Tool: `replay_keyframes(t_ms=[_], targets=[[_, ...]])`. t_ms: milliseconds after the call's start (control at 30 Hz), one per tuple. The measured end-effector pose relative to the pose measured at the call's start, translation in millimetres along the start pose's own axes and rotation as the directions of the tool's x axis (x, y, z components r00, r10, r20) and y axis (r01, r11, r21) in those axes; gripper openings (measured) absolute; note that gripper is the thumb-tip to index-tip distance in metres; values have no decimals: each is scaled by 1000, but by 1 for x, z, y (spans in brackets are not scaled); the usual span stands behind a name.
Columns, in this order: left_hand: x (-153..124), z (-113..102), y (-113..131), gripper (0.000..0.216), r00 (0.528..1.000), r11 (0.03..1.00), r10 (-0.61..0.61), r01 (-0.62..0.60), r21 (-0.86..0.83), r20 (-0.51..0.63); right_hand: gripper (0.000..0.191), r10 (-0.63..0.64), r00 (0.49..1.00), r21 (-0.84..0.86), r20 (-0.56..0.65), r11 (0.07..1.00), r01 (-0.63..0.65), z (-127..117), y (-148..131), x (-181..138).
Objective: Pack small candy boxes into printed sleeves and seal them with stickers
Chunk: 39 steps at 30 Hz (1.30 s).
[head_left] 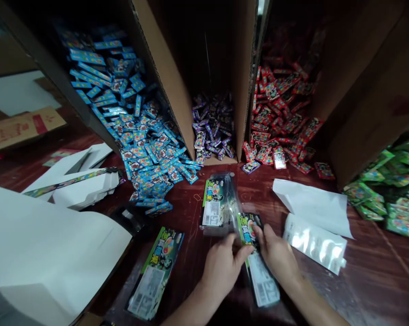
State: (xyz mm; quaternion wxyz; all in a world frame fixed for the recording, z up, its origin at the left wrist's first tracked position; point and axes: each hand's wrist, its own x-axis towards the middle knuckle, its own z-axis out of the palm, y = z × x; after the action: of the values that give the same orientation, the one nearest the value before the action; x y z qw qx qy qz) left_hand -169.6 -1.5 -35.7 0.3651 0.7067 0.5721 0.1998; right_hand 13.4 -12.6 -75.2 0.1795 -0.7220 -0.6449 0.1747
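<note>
Both of my hands meet over a long clear plastic bag with a green printed header and a white barcode label [258,267], low in the middle of the dark red table. My left hand [221,267] has its fingers closed against the bag's upper left edge. My right hand [277,253] grips its top right, thumb on the green header. Just beyond them lies a small stack of the same bags [218,203]. Another such bag [156,271] lies to the left.
Cardboard boxes stand open at the back: blue packets [136,136] spilling out at left, purple packets [211,127] in the middle, red packets [279,122] at right. Green packets [391,190] pile at far right. White sheets [309,203] and a shiny pouch [315,242] lie nearby.
</note>
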Motion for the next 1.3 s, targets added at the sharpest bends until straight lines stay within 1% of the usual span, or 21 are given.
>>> replay_keyframes(t_ms=[67, 100, 133, 200, 233, 300, 333, 400, 500, 567, 667, 767, 833, 900, 967, 1033, 1100, 1167, 1233, 1267, 1300], targets=[[21, -31, -4, 39, 989, 970, 101, -73, 233, -110, 47, 8, 992, -83, 128, 997, 3, -8, 2, 14], [36, -49, -6, 37, 969, 928, 169, -94, 361, -181, 47, -10, 989, -126, 150, 992, 29, -15, -1, 24], [54, -68, -7, 36, 945, 860, 245, -109, 499, -217, 49, -53, 989, -158, 136, 985, 74, -23, -7, 37], [96, -103, -11, 36, 916, 682, 349, -102, 724, -200, 56, -221, 975, -193, 24, 956, 221, -36, -27, 72], [118, -118, -13, 35, 914, 599, 366, -87, 796, -176, 58, -327, 945, -196, -31, 929, 315, -40, -40, 94], [157, -139, -20, 33, 912, 520, 379, -70, 851, -156, 57, -502, 863, -213, -46, 849, 483, -39, -67, 145], [174, -146, -23, 32, 911, 497, 384, -66, 865, -151, 59, -539, 842, -216, -38, 827, 520, -34, -82, 172], [200, -155, -32, 33, 906, 457, 397, -57, 888, -146, 73, -567, 823, -221, -39, 808, 546, -18, -108, 223], [219, -162, -44, 34, 904, 394, 406, -41, 918, -134, 95, -566, 822, -225, -60, 810, 542, 10, -140, 284], [222, -165, -49, 33, 907, 362, 404, -37, 931, -121, 95, -567, 820, -224, -76, 812, 540, 25, -153, 307], [215, -170, -52, 28, 914, 328, 396, -53, 943, -86, 88, -584, 806, -221, -92, 802, 555, 31, -158, 317], [200, -177, -52, 24, 920, 315, 390, -97, 944, -36, 92, -591, 800, -220, -102, 798, 561, 15, -144, 298], [188, -183, -52, 26, 917, 317, 398, -142, 938, 4, 92, -584, 801, -207, -133, 806, 554, -9, -124, 269], [174, -187, -53, 27, 894, 322, 446, -205, 924, 42, 89, -579, 793, -154, -192, 815, 558, -39, -95, 226], [159, -187, -51, 25, 849, 326, 524, -279, 903, 73, 83, -567, 792, -71, -226, 820, 567, -71, -57, 171], [140, -176, -42, 26, 798, 338, 597, -340, 878, 80, 77, -490, 852, -34, -184, 870, 493, -101, -13, 108], [113, -152, -23, 30, 749, 347, 654, -421, 838, 106, 71, -321, 933, -97, -162, 946, 309, -122, 32, 42], [81, -115, 3, 38, 674, 355, 721, -558, 750, 161, 69, -105, 978, -217, -177, 974, 65, -133, 71, -21], [50, -71, 33, 49, 606, 417, 772, -711, 566, 192, 71, 103, 968, -314, -230, 933, -174, -134, 99, -74], [38, -47, 49, 51, 611, 489, 767, -755, 437, 196, 72, 194, 945, -340, -264, 898, -279, -131, 110, -95], [29, -23, 64, 51, 637, 574, 742, -765, 292, 210, 75, 272, 916, -354, -296, 859, -369, -127, 119, -113]])
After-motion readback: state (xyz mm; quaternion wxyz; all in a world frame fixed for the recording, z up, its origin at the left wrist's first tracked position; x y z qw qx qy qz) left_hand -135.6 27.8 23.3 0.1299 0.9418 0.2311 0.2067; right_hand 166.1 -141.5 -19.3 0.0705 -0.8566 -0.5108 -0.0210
